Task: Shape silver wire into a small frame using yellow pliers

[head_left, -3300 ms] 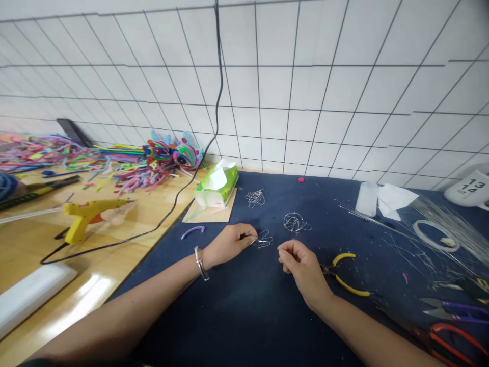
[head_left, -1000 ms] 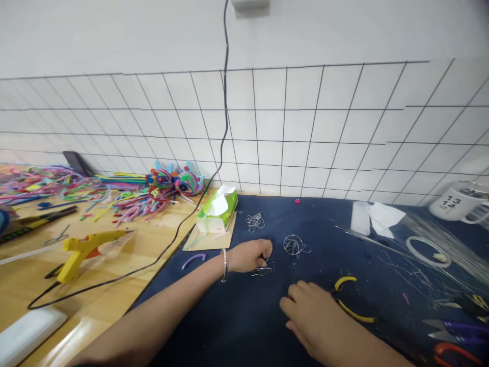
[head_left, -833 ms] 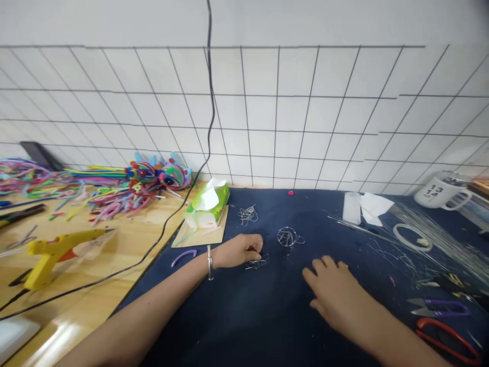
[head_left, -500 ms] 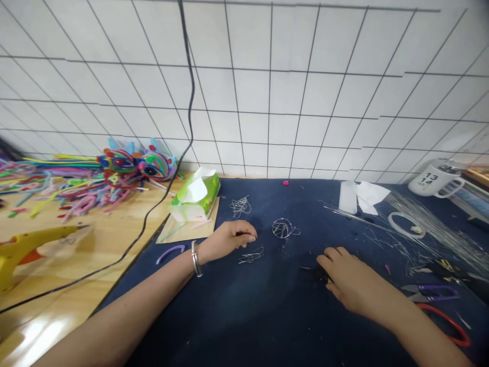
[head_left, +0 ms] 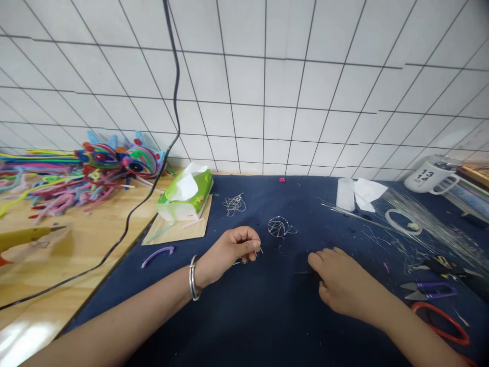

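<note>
My left hand (head_left: 237, 245) is closed, thumb pressed to the fingers, with a thin silver wire (head_left: 261, 250) poking out of the pinch. Part of another bit of wire shows under its lower edge. My right hand (head_left: 338, 278) is palm down with fingers curled over dark pliers (head_left: 303, 272); only their narrow tip shows, the rest is hidden by the hand. Between and beyond the hands lies a round wire coil (head_left: 278, 227) with small beads on its ring. Further back left is a loose tangle of wire (head_left: 234, 204).
A green tissue pack (head_left: 187, 191) lies on a brown envelope, near a purple curved piece (head_left: 157, 255). At right are long wires (head_left: 439, 224), purple snips (head_left: 431, 290), red handles (head_left: 439, 322) and a white mug (head_left: 431, 177). A black cable (head_left: 126, 229) crosses the left side.
My left hand has come down over the small wire bunch and pinched a wire. My right hand has closed further over the pliers. The camera view has shifted slightly.
</note>
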A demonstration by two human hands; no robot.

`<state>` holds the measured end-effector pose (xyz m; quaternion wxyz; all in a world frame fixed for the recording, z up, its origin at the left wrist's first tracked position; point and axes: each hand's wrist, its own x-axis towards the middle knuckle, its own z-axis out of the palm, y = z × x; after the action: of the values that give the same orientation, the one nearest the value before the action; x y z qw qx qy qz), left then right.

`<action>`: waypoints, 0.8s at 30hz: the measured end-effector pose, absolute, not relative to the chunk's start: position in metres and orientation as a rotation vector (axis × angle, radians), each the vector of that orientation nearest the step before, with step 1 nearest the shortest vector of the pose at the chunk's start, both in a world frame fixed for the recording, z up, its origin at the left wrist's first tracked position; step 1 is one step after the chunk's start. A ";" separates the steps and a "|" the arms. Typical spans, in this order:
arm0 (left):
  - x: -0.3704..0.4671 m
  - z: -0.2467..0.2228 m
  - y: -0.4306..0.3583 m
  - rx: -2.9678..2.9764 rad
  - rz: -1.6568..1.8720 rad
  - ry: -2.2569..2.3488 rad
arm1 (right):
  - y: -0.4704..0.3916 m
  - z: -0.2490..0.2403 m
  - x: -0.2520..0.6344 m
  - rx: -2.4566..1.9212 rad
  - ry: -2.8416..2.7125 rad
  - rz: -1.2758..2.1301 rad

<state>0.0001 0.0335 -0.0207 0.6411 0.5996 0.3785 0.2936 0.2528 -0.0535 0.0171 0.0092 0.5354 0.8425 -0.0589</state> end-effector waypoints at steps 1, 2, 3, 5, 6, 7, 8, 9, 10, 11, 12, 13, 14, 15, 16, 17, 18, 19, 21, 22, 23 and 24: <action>0.001 -0.021 0.032 1.362 0.683 0.865 | -0.054 0.019 0.251 1.706 2.678 -0.273; 0.002 -0.021 0.030 1.354 0.693 0.868 | -0.054 0.020 0.250 1.761 2.742 -0.376; 0.003 -0.022 0.028 1.346 0.701 0.869 | -0.054 0.021 0.248 1.810 2.822 -0.508; 0.005 -0.024 0.026 1.332 0.709 0.869 | -0.054 0.017 0.243 1.968 2.952 -0.797; 0.006 -0.025 0.025 1.327 0.712 0.870 | -0.055 0.014 0.241 2.072 2.971 -0.929; 0.006 -0.026 0.025 1.323 0.715 0.871 | -0.055 0.009 0.238 2.189 2.977 -1.012; 0.007 -0.026 0.024 1.321 0.720 0.872 | -0.055 0.004 0.235 2.299 2.948 -1.055; 0.007 -0.027 0.024 1.315 0.730 0.873 | -0.055 -0.002 0.231 2.365 2.894 -1.063; 0.007 -0.027 0.024 1.307 0.744 0.872 | -0.056 -0.007 0.228 2.380 2.841 -1.048; 0.007 -0.027 0.024 1.297 0.760 0.869 | -0.056 -0.012 0.224 2.377 2.807 -1.010; 0.007 -0.027 0.024 1.287 0.777 0.863 | -0.056 -0.017 0.222 2.352 2.801 -0.947; 0.006 -0.027 0.024 1.280 0.791 0.855 | -0.056 -0.020 0.219 2.309 2.810 -0.869; 0.006 -0.027 0.025 1.276 0.803 0.847 | -0.056 -0.023 0.218 2.250 2.841 -0.795; 0.006 -0.027 0.025 1.276 0.812 0.840 | -0.056 -0.025 0.217 2.200 2.870 -0.746; 0.006 -0.027 0.025 1.279 0.819 0.835 | -0.056 -0.025 0.218 2.153 2.888 -0.719; 0.006 -0.027 0.025 1.283 0.825 0.834 | -0.056 -0.025 0.218 2.124 2.898 -0.684; 0.006 -0.027 0.026 1.286 0.831 0.838 | -0.056 -0.025 0.218 2.105 2.894 -0.640; 0.007 -0.027 0.026 1.287 0.836 0.843 | -0.055 -0.023 0.219 2.085 2.879 -0.586; 0.007 -0.028 0.026 1.292 0.839 0.854 | -0.056 -0.019 0.219 2.024 2.832 -0.452; 0.007 -0.028 0.026 1.297 0.839 0.858 | -0.056 -0.016 0.219 1.977 2.805 -0.389; 0.007 -0.029 0.027 1.303 0.838 0.860 | -0.057 -0.013 0.219 1.925 2.778 -0.336; 0.007 -0.029 0.027 1.309 0.839 0.863 | -0.058 -0.010 0.219 1.882 2.749 -0.285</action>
<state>0.0074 0.0267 -0.0289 0.6301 0.5717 0.3769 0.3662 0.2187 -0.0577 -0.0098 -0.1009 0.5601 0.8179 -0.0847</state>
